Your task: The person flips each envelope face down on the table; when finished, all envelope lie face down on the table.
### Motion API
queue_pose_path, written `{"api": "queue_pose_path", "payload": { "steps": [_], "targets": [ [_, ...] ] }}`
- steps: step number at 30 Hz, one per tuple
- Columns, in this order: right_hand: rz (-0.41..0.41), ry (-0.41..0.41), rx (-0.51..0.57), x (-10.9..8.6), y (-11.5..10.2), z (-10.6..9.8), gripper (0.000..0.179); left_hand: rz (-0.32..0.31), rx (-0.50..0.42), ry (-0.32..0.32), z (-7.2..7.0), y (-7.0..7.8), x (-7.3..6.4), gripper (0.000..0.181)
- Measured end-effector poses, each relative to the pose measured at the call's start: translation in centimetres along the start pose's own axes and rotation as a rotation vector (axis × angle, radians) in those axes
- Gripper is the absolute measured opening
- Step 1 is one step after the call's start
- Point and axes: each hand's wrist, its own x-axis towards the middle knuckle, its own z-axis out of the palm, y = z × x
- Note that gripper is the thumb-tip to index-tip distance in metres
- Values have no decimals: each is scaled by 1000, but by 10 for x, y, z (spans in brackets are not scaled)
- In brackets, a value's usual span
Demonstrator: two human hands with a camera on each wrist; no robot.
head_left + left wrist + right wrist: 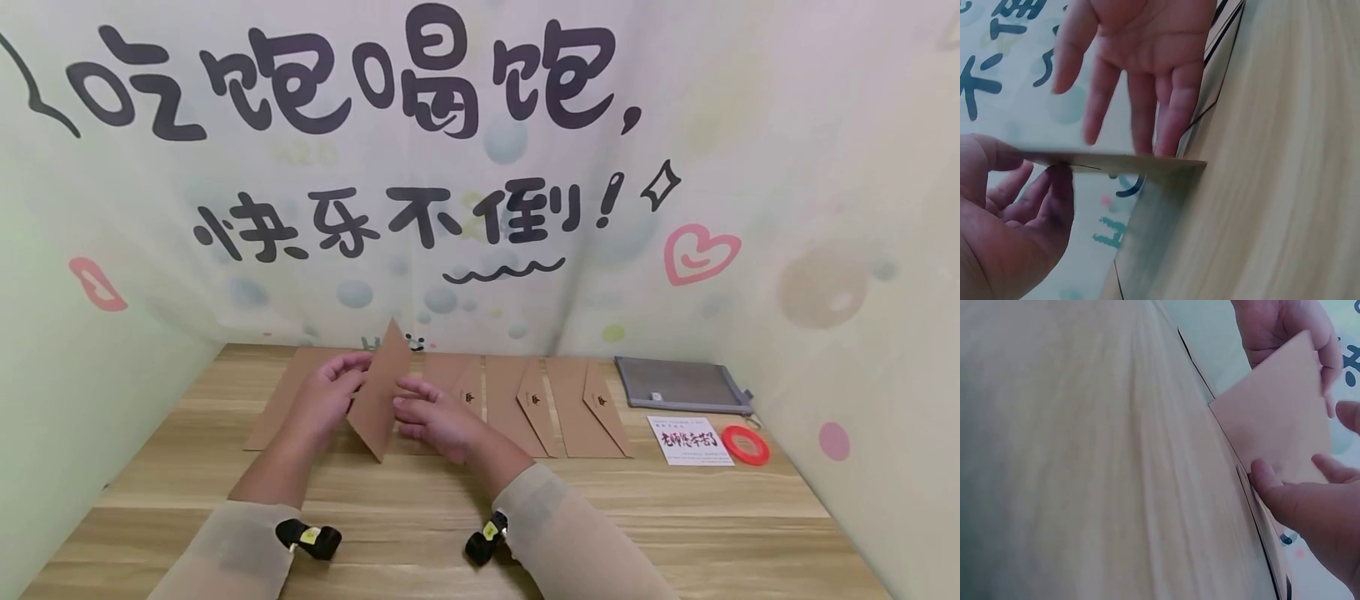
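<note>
A brown kraft-paper envelope (381, 392) stands tilted on edge between the two hands. The left hand (326, 402) pinches it between thumb and fingers, seen edge-on in the left wrist view. On its other side is the right hand (444, 421), fingers extended and fingertips right at the paper. In the right wrist view, the right thumb (1266, 475) lies by the envelope's lower corner. Another brown envelope (273, 396) lies flat under the left forearm. To the right, three more envelopes (570, 408) lie in a row, pointed flaps marked with a small black print.
A grey mesh zip pouch (675, 385) lies at the back right of the wooden table (405, 533). In front of it are a white card (690, 454) with dark red lettering and a red ring (727, 446). A printed curtain (360, 167) hangs behind the table.
</note>
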Motion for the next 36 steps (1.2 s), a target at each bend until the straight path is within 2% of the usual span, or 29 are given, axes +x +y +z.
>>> {"api": "queue_pose_path", "payload": {
  "steps": [3, 8, 15, 18, 22, 28, 31, 36],
  "targets": [
    [6, 28, 10, -1, -3, 0, 58, 21, 23, 39, -7, -2, 2, 48],
    [12, 39, 8, 0, -5, -2, 59, 3, 22, 43, -18, -8, 4, 54],
    [8, 37, 18, 1, -6, -4, 59, -22, 227, 77, -25, -15, 6, 54],
    [14, 33, 25, 0, -7, -5, 59, -39, 276, 88, -26, -19, 7, 52],
    [21, 36, 39, 0, -8, -6, 58, -64, 311, 72, -26, -22, 8, 53],
    [9, 29, 49, 5, -10, -8, 57, -100, 409, -2, -23, -22, 8, 56],
    [6, 25, 53, 6, -11, -8, 58, -91, 465, -24, -21, -22, 8, 57],
    [2, 28, 60, 8, -10, -7, 58, -75, 494, -25, -20, -23, 8, 57]
  ]
}}
